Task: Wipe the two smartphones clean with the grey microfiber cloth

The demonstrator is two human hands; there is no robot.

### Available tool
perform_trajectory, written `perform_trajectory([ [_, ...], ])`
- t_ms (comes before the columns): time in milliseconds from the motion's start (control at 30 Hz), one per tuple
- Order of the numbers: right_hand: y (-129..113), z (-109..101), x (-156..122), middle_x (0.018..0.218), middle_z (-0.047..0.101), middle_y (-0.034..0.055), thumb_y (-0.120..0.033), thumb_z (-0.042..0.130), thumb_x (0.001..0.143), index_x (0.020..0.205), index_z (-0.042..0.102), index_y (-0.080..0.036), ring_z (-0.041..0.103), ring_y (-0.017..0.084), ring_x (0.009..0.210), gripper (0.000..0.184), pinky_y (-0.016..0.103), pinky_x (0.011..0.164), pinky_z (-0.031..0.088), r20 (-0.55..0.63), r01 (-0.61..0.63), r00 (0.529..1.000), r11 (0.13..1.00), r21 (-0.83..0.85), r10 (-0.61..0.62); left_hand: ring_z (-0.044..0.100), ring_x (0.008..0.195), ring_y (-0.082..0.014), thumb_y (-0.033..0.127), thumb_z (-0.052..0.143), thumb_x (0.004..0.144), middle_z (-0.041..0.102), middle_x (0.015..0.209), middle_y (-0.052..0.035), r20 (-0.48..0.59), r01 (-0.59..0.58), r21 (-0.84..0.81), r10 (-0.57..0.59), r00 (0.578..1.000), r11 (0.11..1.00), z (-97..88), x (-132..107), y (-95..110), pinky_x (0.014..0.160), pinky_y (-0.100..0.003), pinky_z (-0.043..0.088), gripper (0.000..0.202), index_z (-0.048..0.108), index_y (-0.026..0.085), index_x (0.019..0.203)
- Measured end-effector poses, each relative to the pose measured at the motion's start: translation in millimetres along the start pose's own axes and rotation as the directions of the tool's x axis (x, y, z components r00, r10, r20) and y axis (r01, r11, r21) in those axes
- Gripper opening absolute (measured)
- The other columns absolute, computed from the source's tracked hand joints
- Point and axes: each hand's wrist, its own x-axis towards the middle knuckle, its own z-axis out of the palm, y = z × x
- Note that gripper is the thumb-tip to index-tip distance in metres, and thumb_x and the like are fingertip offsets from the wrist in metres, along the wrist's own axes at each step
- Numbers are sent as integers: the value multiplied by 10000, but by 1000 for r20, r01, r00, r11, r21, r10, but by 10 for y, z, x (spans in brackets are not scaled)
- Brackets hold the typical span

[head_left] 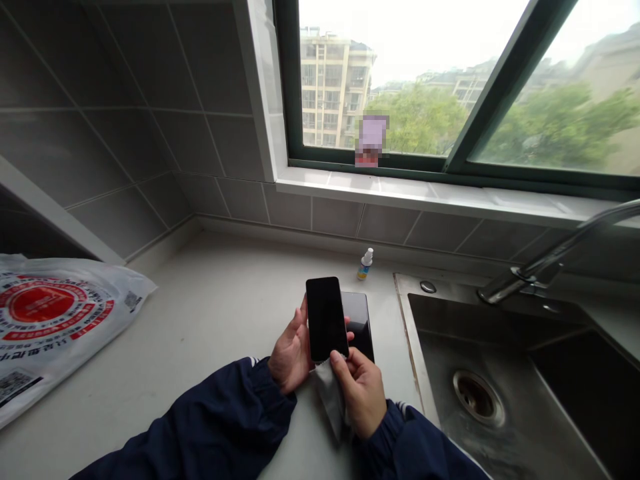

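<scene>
A: Hands?
B: Left hand (289, 353) grips the phone (327, 319) upright above the counter (210, 320); right hand (361, 393) pinches a grey cloth (327, 393) at its lower edge.
A: Step?
B: Looks like wiping the screen. An upward stroke needs a firm left grip.

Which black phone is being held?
The front phone, upright in the left hand; the right hand holds a cloth against it. The other phone lies flat on the counter.
</scene>
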Motion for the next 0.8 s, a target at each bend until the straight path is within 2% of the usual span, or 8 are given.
perform_trajectory([
  [167,-19,17,-19,609,586,-8,-552,633,869,822,612,-144,441,90,495,412,207,477,344,63,-10,998,1000,-8,10,685,1014,-319,594,354,948,650,1229,-153,-38,25,-16,-25,999,1000,16,-4,-7,970,-537,427,695,100,346,1545],
  [267,-24,22,-28,626,605,0,-528,659,857,763,614,-148,474,96,518,394,212,501,371,103,12,995,1000,-29,-9,702,889,-281,593,375,941,667,1162,-151,-99,43,-55,-48,994,998,5,-2,3,849,-470,495,689,147,337,1538],
  [433,-114,24,-45,618,633,22,-558,699,798,668,657,-144,519,117,532,436,227,513,410,120,65,991,995,-70,-56,680,823,-263,621,400,918,647,1176,-166,-143,65,-140,-85,986,988,-27,4,30,777,-459,516,721,207,299,1534],
  [567,-302,-121,34,648,690,44,-553,712,790,726,722,-154,588,151,558,405,253,549,478,39,102,994,991,-90,-99,680,791,-254,613,389,925,663,1125,-177,-133,37,-86,-49,990,996,-28,3,16,722,-407,526,731,211,261,1539],
  [633,-396,-259,131,733,732,71,-546,738,770,770,751,-161,652,195,648,385,279,601,524,-17,120,992,988,-95,-122,686,782,-259,611,366,932,672,1104,-173,-112,54,-39,-59,992,998,-33,2,-5,681,-405,538,724,162,290,1549],
  [733,-494,-495,316,740,739,80,-538,757,762,799,763,-152,670,203,630,387,284,570,538,-142,129,980,987,-95,-142,697,761,-278,615,319,940,675,1095,-162,-35,127,28,-126,991,992,-50,2,-40,597,-414,548,715,42,362,1549],
  [800,-534,-629,429,773,744,93,-553,717,801,847,761,-139,683,206,652,419,299,591,550,-260,149,951,985,-88,-167,704,761,-286,607,290,947,671,1100,-170,38,186,47,-188,981,981,-63,1,-60,584,-419,551,714,-22,368,1543],
])
